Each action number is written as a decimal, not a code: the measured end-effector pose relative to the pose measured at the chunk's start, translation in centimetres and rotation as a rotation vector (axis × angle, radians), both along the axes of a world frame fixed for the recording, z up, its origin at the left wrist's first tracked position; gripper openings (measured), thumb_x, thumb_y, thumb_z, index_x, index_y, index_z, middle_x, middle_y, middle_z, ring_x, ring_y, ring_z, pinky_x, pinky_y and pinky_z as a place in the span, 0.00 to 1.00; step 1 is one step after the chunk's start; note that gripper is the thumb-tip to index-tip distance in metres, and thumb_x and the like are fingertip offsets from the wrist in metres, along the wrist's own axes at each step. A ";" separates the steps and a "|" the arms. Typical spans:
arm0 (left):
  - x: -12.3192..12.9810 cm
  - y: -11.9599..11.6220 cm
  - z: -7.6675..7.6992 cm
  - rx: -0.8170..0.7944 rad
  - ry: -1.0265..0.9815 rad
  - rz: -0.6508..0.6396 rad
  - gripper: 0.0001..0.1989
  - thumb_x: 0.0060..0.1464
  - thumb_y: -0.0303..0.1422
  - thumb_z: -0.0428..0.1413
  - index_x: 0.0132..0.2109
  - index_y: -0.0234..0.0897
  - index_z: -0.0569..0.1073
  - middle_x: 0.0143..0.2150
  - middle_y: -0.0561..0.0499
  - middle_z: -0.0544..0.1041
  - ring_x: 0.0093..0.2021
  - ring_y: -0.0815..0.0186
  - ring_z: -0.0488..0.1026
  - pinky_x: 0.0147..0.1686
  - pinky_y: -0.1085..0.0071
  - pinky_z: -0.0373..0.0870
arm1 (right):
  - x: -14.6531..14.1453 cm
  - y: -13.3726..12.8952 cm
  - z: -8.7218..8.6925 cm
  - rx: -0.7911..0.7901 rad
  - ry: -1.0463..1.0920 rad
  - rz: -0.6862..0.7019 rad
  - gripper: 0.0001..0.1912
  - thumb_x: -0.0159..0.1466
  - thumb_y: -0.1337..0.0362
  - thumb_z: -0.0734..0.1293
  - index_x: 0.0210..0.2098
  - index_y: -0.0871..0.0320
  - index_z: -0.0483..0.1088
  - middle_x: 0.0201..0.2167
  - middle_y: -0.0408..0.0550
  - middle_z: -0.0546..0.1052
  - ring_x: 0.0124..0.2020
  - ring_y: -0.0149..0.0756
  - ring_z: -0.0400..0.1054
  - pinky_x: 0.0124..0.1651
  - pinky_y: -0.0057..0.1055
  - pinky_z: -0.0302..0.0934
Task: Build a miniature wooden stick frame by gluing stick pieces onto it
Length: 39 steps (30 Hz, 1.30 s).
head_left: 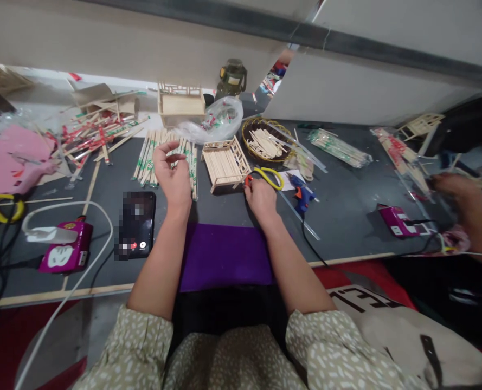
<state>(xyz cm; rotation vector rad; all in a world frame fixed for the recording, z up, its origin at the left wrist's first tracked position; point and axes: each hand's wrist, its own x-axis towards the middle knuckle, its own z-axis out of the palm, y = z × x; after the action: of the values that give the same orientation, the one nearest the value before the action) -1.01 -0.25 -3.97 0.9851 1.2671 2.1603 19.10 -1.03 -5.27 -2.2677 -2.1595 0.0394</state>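
My left hand (173, 172) is raised over a row of wrapped sticks (147, 162), its fingers loosely curled and apart with nothing between them. My right hand (261, 196) is closed round an orange-red piece at the end of yellow-handled pliers (274, 176), beside the front right corner of a small wooden stick bed (225, 165). The bed stands upright on the grey table, between my hands. Behind my right hand is a basket of bare sticks (267, 142). A blue glue gun (301, 194) lies to the right of that hand.
A phone (145, 225) and a purple power socket (72, 249) with cables are at the left. Purple cloth (226, 254) covers the near edge. A second stick bed (181, 105) and a bottle (231, 78) stand behind. Another person's hand (452, 187) is at the far right.
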 end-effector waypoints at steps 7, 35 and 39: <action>0.3 -0.3 0.3 -0.024 0.003 -0.019 0.18 0.46 0.19 0.50 0.43 0.40 0.69 0.46 0.51 0.74 0.36 0.71 0.72 0.30 0.77 0.66 | 0.1 -0.8 0.5 -0.044 -0.123 -0.009 0.18 0.71 0.66 0.58 0.46 0.69 0.77 0.45 0.68 0.78 0.45 0.50 0.76 0.45 0.36 0.65; -0.5 -0.2 0.7 -0.102 0.022 -0.050 0.18 0.40 0.23 0.52 0.42 0.39 0.69 0.44 0.51 0.73 0.35 0.71 0.71 0.29 0.78 0.66 | 6.4 1.8 1.2 0.024 -0.056 0.150 0.31 0.63 0.55 0.72 0.61 0.62 0.66 0.57 0.64 0.76 0.58 0.55 0.68 0.52 0.41 0.59; -0.3 -0.3 0.8 -0.108 0.028 -0.064 0.18 0.39 0.25 0.53 0.42 0.39 0.69 0.44 0.51 0.72 0.36 0.71 0.71 0.29 0.77 0.66 | 6.2 2.5 1.8 -0.020 -0.108 0.158 0.26 0.66 0.55 0.68 0.60 0.60 0.67 0.53 0.62 0.79 0.54 0.55 0.71 0.50 0.41 0.58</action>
<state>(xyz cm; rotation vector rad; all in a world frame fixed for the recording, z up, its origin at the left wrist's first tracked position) -1.32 -0.58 -3.13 1.0008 1.3315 2.0148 25.28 1.51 -3.45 -2.1521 -2.3978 -0.0612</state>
